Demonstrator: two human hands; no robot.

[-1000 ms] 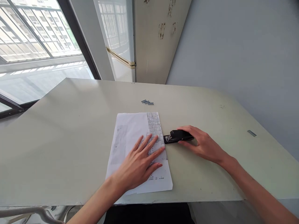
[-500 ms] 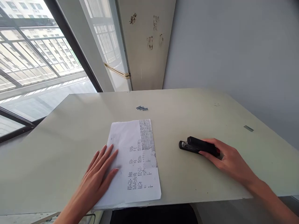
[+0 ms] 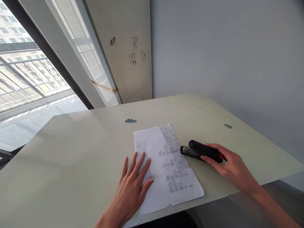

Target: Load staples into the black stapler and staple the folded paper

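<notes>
My left hand (image 3: 133, 185) lies flat with fingers spread on the left side of a stack of white paper sheets (image 3: 152, 139). Dense staples-like grey marks run down the upper right edge of the paper, and printed text fills its right and lower parts. In my right hand (image 3: 230, 161) is a black stapler (image 3: 204, 150), gripped at its rear end with thumb and fingers. Its front tip points left and sits at the paper's right edge; whether it touches the paper I cannot tell. The stapler's jaw stands partly apart.
Several short strips of staples (image 3: 130, 121) lie beyond the paper on the pale table (image 3: 83, 164). One more staple strip (image 3: 228, 126) is at the right. A grey wall (image 3: 225, 47) stands behind the table, and a window (image 3: 28, 69) is at the left.
The paper has shifted right and turned under my left hand, so its right edge now lies close to the stapler's tip. The camera view has also turned; my right hand still holds the stapler.
</notes>
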